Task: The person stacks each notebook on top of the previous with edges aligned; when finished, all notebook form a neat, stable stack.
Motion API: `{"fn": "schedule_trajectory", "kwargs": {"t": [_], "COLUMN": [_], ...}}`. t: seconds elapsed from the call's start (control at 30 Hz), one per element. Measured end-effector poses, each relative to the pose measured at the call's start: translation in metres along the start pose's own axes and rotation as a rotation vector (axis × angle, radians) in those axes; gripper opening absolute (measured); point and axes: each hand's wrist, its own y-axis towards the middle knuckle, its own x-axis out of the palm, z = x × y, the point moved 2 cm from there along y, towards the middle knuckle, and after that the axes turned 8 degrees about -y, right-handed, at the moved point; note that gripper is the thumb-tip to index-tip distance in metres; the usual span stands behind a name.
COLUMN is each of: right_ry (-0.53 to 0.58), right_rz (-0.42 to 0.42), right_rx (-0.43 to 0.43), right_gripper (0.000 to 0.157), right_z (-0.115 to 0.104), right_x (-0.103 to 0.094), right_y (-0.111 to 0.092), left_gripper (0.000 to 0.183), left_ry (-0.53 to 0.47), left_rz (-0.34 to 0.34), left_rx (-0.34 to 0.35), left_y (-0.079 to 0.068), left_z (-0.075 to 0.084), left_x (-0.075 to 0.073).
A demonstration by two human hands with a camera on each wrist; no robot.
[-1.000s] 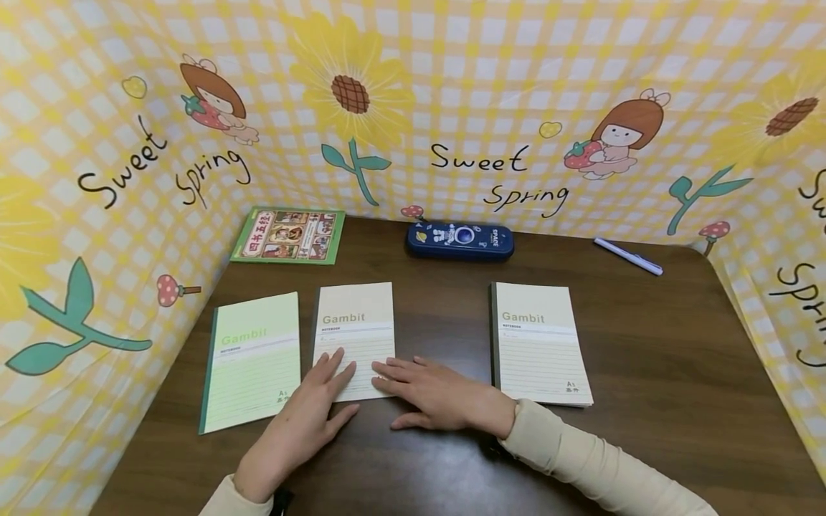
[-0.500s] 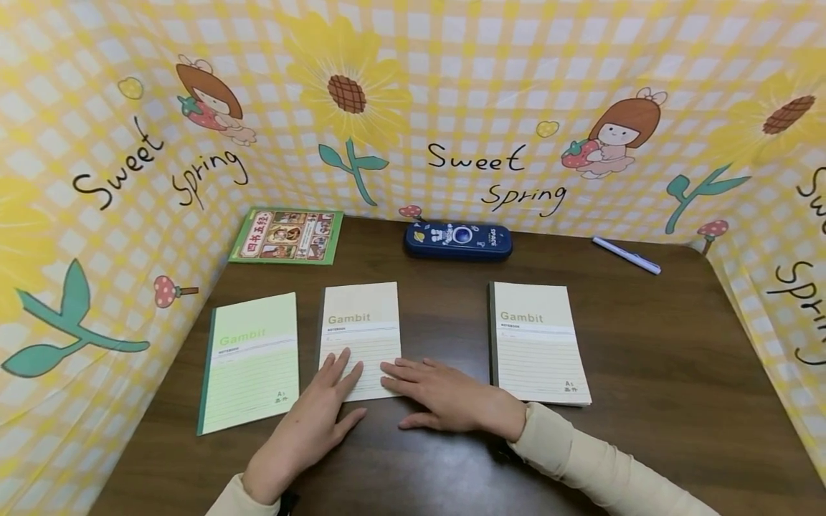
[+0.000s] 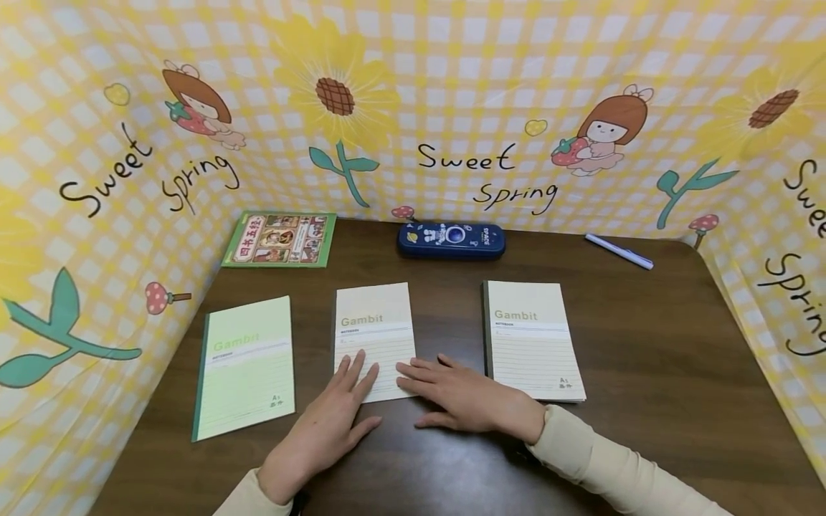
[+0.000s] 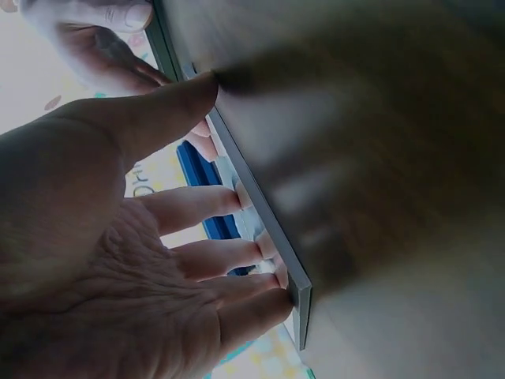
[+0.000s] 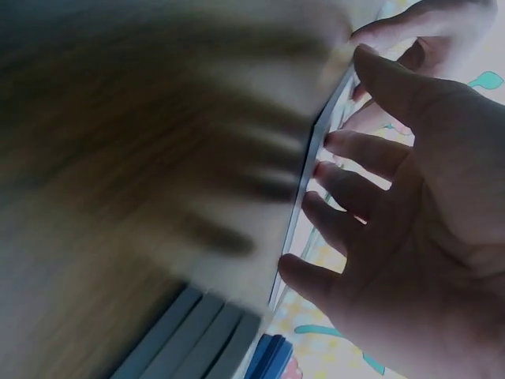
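Note:
A cream Gambit notebook (image 3: 374, 308) lies closed in the middle of the table. My left hand (image 3: 329, 419) rests its spread, fairly straight fingers on the lower left of the cover, thumb out over the tabletop. From the right, my right hand (image 3: 471, 398) lays its fingertips on the lower right part, its thumb also off the cover. Both wrist views show the fingers at the notebook's edge (image 4: 264, 209), seen from low down. A light green Gambit notebook (image 3: 248, 373) lies to the left. To the right is a stack of cream notebooks (image 3: 532, 337), beside my right wrist.
At the back left of the brown table (image 3: 645, 344) lies a green-bordered picture book (image 3: 280, 240). A dark blue pencil case (image 3: 452, 241) stands at the back middle, and a pale pen (image 3: 619, 251) at the back right. Yellow checked cloth (image 3: 477, 72) walls in the table.
The middle notebook has slid right under both hands, away from the green notebook and nearer the stack. The head view has shifted slightly, so other things appear a little further left.

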Motion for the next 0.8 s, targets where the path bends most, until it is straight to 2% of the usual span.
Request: {"fn": "schedule_trajectory", "kwargs": {"t": [0.2, 0.6, 0.8], "right_ry": [-0.08, -0.139, -0.164], "right_rz": [0.011, 0.011, 0.04], "right_rx": [-0.01, 0.016, 0.018], "right_gripper": [0.065, 0.063, 0.064], "right_z": [0.004, 0.012, 0.011], "right_x": [0.002, 0.001, 0.002], "right_y": [-0.01, -0.024, -0.027], "left_gripper": [0.077, 0.074, 0.076], "left_ry": [0.025, 0.06, 0.071], "left_rz": [-0.024, -0.059, -0.061], "left_rx": [0.039, 0.094, 0.082], "left_y": [0.003, 0.01, 0.012], "left_z": [0.007, 0.019, 0.023], "left_x": [0.004, 0.014, 0.016]}}
